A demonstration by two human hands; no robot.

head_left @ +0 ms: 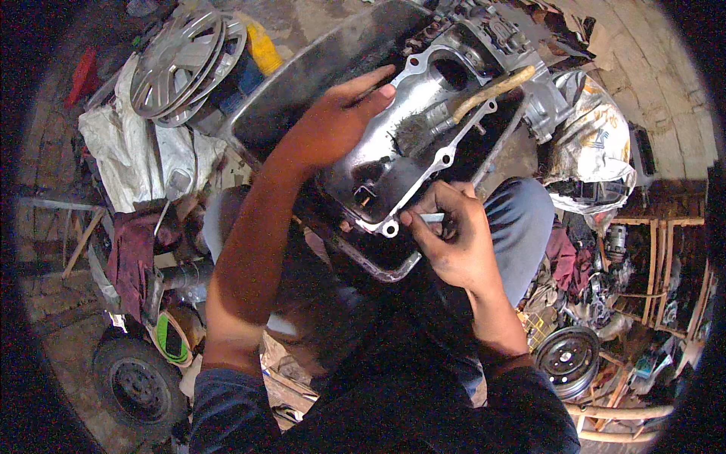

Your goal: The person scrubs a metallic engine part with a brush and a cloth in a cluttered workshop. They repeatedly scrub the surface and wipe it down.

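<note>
Pinching a small pale piece [433, 217] in the right hand [459, 240], at 5 o'clock from the middle of the big metal case [414, 87]. Pressed close around that piece, thumb and curled fingers, with hardly any gap left. Cannot tell what kind of piece, with so much of it hidden in the grip. Very near the edge of the case there, but cannot tell if touching.

Resting the left hand [336, 121] on the metal case too, at its 9 o'clock side, with thumb and pointing finger stretched out long and a little apart, laid on the metal and not curled around it. Cannot tell about the other fingers, tucked out of sight.

Tilted over a big dark tub [302, 64], the metal case, at 1 o'clock from the middle of the view. Shiny inside, with dark dirty spots, and with round holes along its pale edge. Lying in it, a brush [473, 103], with its wooden handle toward 2 o'clock and its messy grey hairs toward 8 o'clock.

Out from the case at 2 o'clock, more grey metal parts [522, 45]. At 3 o'clock, a white sack [594, 140]. At 4 o'clock, near the right hand, a bent leg [523, 231] in blue-grey trousers. At 5 o'clock, a bare metal wheel [567, 354]. At 8 o'clock, a black tyre [107, 367]. At 10 o'clock, round silver wheel covers [181, 64], close together
</note>
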